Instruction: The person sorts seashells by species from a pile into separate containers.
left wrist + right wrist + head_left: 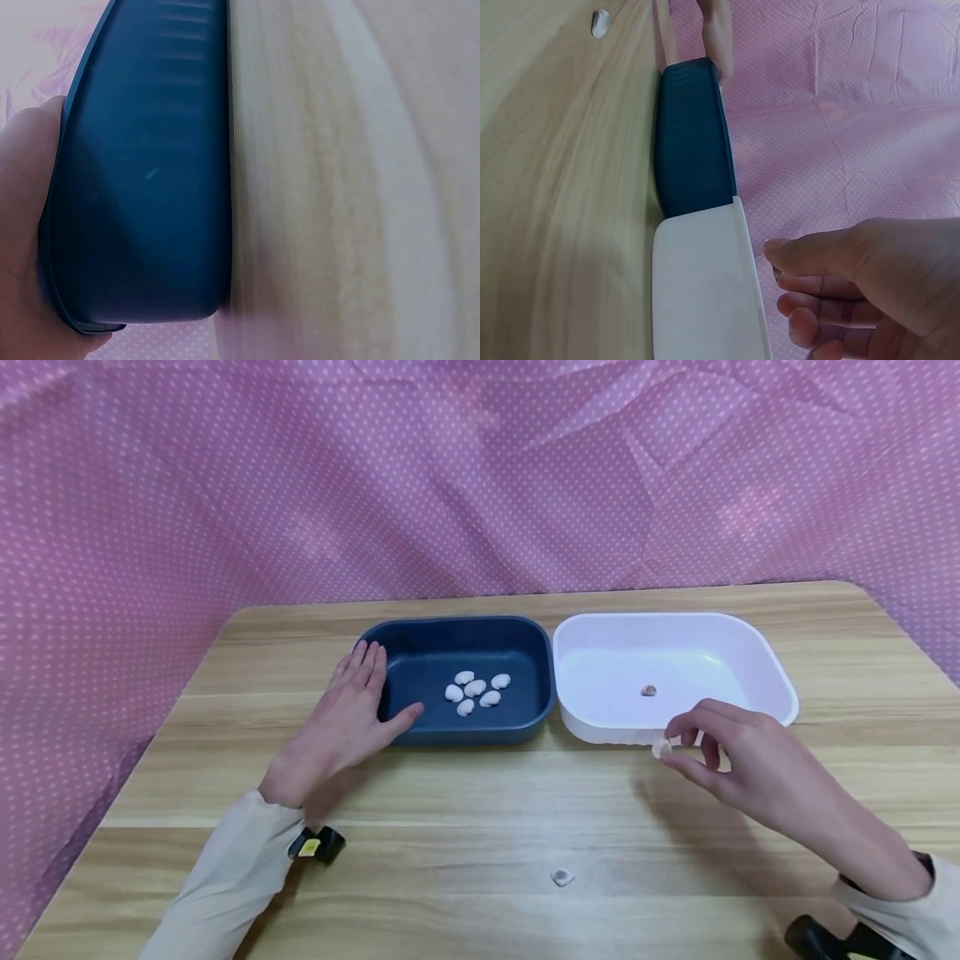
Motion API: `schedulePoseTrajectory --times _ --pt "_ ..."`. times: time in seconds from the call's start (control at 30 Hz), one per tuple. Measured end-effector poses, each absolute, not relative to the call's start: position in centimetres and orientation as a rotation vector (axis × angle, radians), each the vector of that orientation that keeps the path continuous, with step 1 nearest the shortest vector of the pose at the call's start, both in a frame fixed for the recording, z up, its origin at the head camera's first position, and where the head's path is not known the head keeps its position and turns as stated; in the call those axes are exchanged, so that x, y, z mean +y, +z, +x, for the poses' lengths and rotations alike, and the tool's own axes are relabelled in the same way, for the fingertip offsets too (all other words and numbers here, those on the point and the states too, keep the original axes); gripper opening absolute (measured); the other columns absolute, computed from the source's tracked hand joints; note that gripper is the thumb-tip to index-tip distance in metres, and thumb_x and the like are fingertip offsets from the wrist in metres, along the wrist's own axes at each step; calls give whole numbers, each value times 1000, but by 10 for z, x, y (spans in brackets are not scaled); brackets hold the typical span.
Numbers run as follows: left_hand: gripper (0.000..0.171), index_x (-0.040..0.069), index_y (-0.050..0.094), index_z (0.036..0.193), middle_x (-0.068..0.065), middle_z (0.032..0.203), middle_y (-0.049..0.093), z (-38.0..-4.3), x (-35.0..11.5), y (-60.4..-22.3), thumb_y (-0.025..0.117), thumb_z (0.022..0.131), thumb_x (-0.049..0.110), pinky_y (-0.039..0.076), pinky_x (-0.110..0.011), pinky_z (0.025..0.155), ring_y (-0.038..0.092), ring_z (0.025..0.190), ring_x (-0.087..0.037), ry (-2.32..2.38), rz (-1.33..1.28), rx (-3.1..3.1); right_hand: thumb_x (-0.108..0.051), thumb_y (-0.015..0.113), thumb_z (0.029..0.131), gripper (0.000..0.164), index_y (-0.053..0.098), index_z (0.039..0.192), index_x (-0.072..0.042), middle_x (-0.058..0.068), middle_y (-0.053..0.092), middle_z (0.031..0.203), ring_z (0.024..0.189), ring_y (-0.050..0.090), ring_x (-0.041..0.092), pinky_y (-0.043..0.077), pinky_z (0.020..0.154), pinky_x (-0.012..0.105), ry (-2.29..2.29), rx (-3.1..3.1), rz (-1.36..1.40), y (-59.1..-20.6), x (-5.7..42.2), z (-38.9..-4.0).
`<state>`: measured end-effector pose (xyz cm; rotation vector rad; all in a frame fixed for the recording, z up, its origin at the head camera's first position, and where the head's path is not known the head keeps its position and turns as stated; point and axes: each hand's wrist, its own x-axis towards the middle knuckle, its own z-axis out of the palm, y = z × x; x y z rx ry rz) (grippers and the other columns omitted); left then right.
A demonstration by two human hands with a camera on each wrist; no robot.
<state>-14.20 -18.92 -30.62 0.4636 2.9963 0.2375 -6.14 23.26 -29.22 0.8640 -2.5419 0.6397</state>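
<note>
My left hand (pixel 347 714) rests over the left end of a dark blue tray (pixel 480 737), fingers extended along the rim and thumb over the near edge. Several white seashells (pixel 475 687) lie grouped on that tray's floor. Between thumb and index finger, my right hand (pixel 738 752) pinches a small pale seashell (pixel 661 748) at the near rim of a white tray (pixel 600 727). Inside the white tray sits one brownish shell (pixel 648 691). In the right wrist view the fingers (pixel 810 259) mostly hide the pinched shell.
The two trays stand side by side on a wooden table (pixel 450 827). Nearer the front, one greyish shell (pixel 562 877) lies on the wood. Pink dotted cloth (pixel 480 485) hangs behind the table.
</note>
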Motion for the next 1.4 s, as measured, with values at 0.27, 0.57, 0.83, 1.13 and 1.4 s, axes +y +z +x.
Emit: schedulePoseTrajectory --times 0.27,0.57,0.83,1.13,1.4 --pt "100 -5 5 152 -21 160 2 -142 -190 -307 35 92 70 0 -48 118 -7 147 -32 240 470 2999 -4 85 64 33 68 90 -14 -14 58 78 63 46 -2 34 50 9 619 -2567 848 -287 233 -65" --pt "99 -5 7 152 -22 160 4 -142 -190 -309 36 92 69 0 -49 118 -6 147 -32 232 471 3009 -6 85 65 30 68 89 -13 -12 58 76 62 46 -1 34 50 10 586 -2576 826 -289 234 -71" --pt "100 -5 7 152 -22 159 4 -142 -190 -311 35 92 70 0 -48 118 -6 147 -32 233 473 3012 -8 85 68 26 69 87 -14 -13 58 75 62 47 -1 35 51 11 579 -2593 786 -293 235 -75" --pt "100 -5 5 152 -22 159 3 -142 -190 -311 34 92 70 0 -49 118 -6 147 -33 231 469 3004 -12 84 70 23 70 87 -14 -14 57 72 62 48 0 38 51 14 561 -2612 754 -293 237 -79" --pt "99 -5 6 152 -21 160 3 -142 -190 -310 35 92 69 -1 -49 118 -6 147 -32 239 472 3009 -9 84 68 24 69 86 -13 -12 57 72 62 48 1 36 51 12 566 -2596 766 -293 240 -84"
